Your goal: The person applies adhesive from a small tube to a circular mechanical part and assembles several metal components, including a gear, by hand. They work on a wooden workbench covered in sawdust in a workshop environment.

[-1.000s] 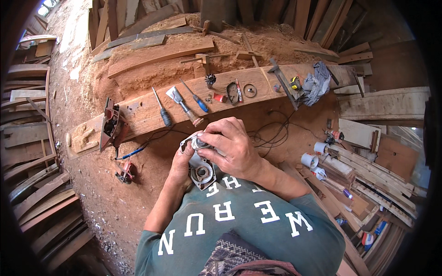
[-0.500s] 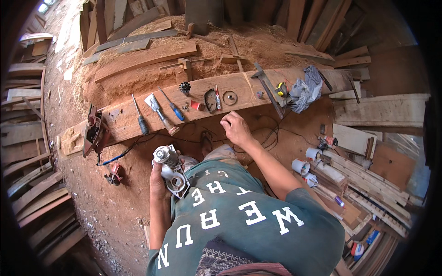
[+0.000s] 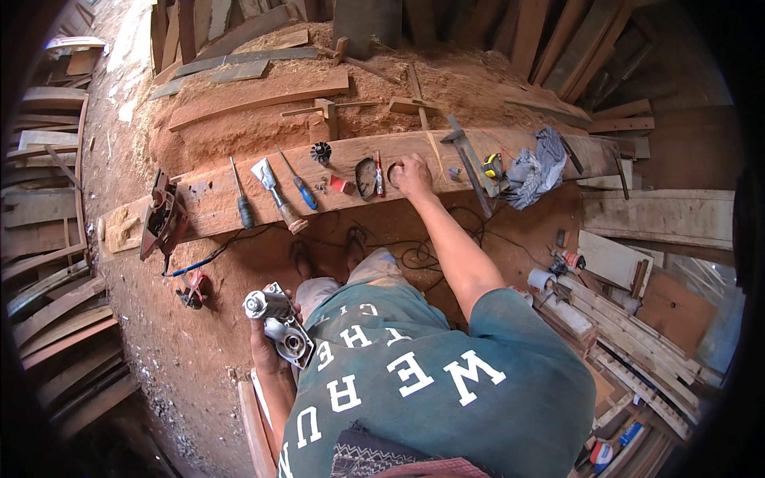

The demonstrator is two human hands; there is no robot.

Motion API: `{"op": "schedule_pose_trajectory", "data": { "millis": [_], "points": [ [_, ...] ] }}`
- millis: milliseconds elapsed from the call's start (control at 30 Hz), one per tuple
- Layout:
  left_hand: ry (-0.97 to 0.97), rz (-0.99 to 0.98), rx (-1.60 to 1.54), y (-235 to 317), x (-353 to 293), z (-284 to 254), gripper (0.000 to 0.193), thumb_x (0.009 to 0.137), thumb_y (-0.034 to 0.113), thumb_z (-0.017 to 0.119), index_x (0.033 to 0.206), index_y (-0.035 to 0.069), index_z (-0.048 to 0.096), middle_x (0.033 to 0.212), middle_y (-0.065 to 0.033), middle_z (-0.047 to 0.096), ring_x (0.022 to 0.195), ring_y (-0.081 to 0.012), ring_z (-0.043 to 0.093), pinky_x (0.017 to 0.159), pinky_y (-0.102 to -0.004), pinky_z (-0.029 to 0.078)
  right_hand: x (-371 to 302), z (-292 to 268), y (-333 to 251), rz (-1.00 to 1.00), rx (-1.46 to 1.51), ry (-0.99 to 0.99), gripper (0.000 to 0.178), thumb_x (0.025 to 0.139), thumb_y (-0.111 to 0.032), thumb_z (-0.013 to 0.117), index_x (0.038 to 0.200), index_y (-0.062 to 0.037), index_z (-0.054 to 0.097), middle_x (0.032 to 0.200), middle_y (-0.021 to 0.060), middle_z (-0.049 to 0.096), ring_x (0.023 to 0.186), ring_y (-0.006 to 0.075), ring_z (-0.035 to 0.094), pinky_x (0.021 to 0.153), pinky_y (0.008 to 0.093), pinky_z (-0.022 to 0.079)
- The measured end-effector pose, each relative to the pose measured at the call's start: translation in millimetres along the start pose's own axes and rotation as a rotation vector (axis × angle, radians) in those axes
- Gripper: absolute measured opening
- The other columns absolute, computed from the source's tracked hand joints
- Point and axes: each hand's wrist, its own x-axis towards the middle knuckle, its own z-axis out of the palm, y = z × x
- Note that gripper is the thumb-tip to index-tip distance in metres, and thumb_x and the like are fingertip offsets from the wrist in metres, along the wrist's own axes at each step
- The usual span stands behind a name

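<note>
My left hand (image 3: pixel 268 350) is closed round a silver metal gear housing (image 3: pixel 285 331) with a round boss and an open circular bore, held low at my left side. At the wooden plank, my right hand (image 3: pixel 413 177) has its curled fingers on a metal ring (image 3: pixel 391 173), which they mostly cover. Just left of it lie a red-and-clear screwdriver (image 3: pixel 380 174) and a dark oval band (image 3: pixel 365 177). Farther left are a small red part (image 3: pixel 342 185), a black finned fan (image 3: pixel 320 153), a blue-handled screwdriver (image 3: pixel 302 190), a brush-like scraper (image 3: pixel 276 195) and a dark-handled screwdriver (image 3: pixel 241 199).
A red tool body (image 3: pixel 163 219) stands at the left end of the plank (image 3: pixel 215 209). On the right lie a metal square (image 3: pixel 470 163), a yellow tape measure (image 3: pixel 493 166) and a grey cloth (image 3: pixel 542 171). Cables (image 3: pixel 422 253) coil beneath; stacked boards (image 3: pixel 629 342) lie right.
My right hand has reached forward from the plank's near edge onto the metal ring. My left hand, with the gear housing, has moved a little lower and to the left.
</note>
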Motion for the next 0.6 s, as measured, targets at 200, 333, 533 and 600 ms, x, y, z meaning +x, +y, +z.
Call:
{"op": "schedule_pose_trajectory", "data": {
  "millis": [200, 333, 533, 600],
  "points": [
    [-0.027, -0.007, 0.030, 7, 1, 20, 0.083, 0.104, 0.058, 0.076, 0.163, 0.006, 0.052, 0.142, -0.0245, 0.072, 0.112, -0.0353, 0.079, 0.091, -0.0458, 0.070, 31, 43, -16, 0.020, -0.118, -0.036, 0.019, 0.095, -0.023, 0.079, 0.102, -0.0066, 0.085, 0.120, 0.0222, 0.074, 0.119, 0.0434, 0.070, 0.105, 0.0550, 0.057],
    [-0.072, -0.014, 0.024, 9, -2, 24, 0.083, 0.101, 0.055, 0.081, 0.163, 0.008, 0.052, 0.142, -0.0246, 0.071, 0.114, -0.0361, 0.079, 0.094, -0.0468, 0.070, 51, 62, -16, 0.155, -0.201, -0.125, 0.026, 0.098, -0.032, 0.078, 0.109, -0.0110, 0.089, 0.123, 0.0248, 0.079, 0.121, 0.0447, 0.075, 0.105, 0.0537, 0.060],
    [-0.133, -0.059, 0.057, 14, 2, 22, 0.090, 0.101, 0.058, 0.080, 0.165, 0.005, 0.047, 0.142, -0.0243, 0.071, 0.117, -0.0367, 0.079, 0.095, -0.0473, 0.070, 73, 71, -11, 0.396, -0.162, -0.254, 0.043, 0.099, -0.042, 0.077, 0.117, -0.0044, 0.086, 0.126, 0.0282, 0.080, 0.121, 0.0461, 0.077, 0.105, 0.0546, 0.060],
    [-0.089, 0.013, 0.084, 15, -4, 40, 0.091, 0.099, 0.058, 0.082, 0.164, 0.005, 0.048, 0.142, -0.0239, 0.071, 0.116, -0.0359, 0.079, 0.093, -0.0454, 0.070, 71, 61, -23, 0.394, -0.167, -0.263, 0.045, 0.094, -0.040, 0.080, 0.118, -0.0023, 0.085, 0.126, 0.0298, 0.080, 0.122, 0.0452, 0.077, 0.105, 0.0538, 0.060]
  ]
}}
